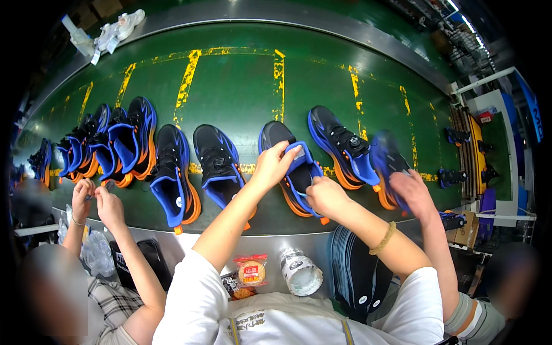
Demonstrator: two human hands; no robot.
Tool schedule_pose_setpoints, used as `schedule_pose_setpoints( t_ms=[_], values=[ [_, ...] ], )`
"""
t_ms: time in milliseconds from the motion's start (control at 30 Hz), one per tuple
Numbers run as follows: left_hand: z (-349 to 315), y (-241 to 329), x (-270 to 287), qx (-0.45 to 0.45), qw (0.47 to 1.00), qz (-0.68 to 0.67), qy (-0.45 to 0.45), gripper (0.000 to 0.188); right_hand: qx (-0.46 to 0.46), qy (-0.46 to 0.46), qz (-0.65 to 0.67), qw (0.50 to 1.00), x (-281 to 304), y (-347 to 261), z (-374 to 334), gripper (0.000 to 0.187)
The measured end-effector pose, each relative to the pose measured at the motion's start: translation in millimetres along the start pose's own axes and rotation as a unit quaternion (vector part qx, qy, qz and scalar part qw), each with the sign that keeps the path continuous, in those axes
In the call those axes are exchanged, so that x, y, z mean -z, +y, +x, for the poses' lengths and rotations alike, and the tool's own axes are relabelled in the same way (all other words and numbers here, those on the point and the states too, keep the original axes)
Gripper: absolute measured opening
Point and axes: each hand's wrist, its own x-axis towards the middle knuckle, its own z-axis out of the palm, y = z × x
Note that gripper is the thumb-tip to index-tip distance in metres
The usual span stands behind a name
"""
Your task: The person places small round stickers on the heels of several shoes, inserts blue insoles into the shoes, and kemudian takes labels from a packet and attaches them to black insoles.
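In front of me a black and blue sneaker (275, 132) with an orange sole lies on the green conveyor belt (233, 86), toe pointing away. My left hand (271, 167) is closed on its tongue, thumb and fingers pinching the blue lining upward. At the collar near the heel, my right hand (328, 196) has its fingers curled together at the shoe opening. A thin pale-blue edge shows by those fingertips, too small to name. Matching sneakers stand on both sides: one (215, 152) just left and one (333, 141) to the right.
On the metal ledge nearest me are a tape roll (302, 273), a packaged snack (251, 270) and a stack of dark insoles (351, 267). A co-worker's hands (98, 201) work at the left; another's blurred hand (411, 190) touches a sneaker at the right.
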Motion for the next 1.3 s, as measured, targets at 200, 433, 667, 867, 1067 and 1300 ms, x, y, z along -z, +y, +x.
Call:
schedule_pose_setpoints(
  t_ms=[200,433,667,867,1067,1300],
  values=[
    [3,-8,-9,-0.006,0.996,-0.083,0.008,0.026,0.002,0.128,-0.067,0.990,-32,0,31,0.017],
    [5,-8,-10,-0.019,0.996,-0.072,-0.038,0.022,0.046,0.069,-0.006,0.997,-1,11,26,0.018],
    [4,-13,-13,-0.031,0.997,-0.057,-0.050,0.028,0.032,-0.038,-0.088,0.995,-6,5,21,0.016],
    [3,-12,-18,0.005,0.994,-0.104,-0.030,0.028,0.097,0.078,-0.082,0.989,-24,16,19,0.015],
    [6,-13,-17,0.016,0.990,-0.131,-0.042,0.028,0.081,0.071,-0.108,0.988,-28,17,26,0.018],
    [6,-13,-15,0.009,0.989,-0.133,-0.064,0.027,0.058,-0.087,-0.218,0.970,-27,17,30,0.024]
  ],
)
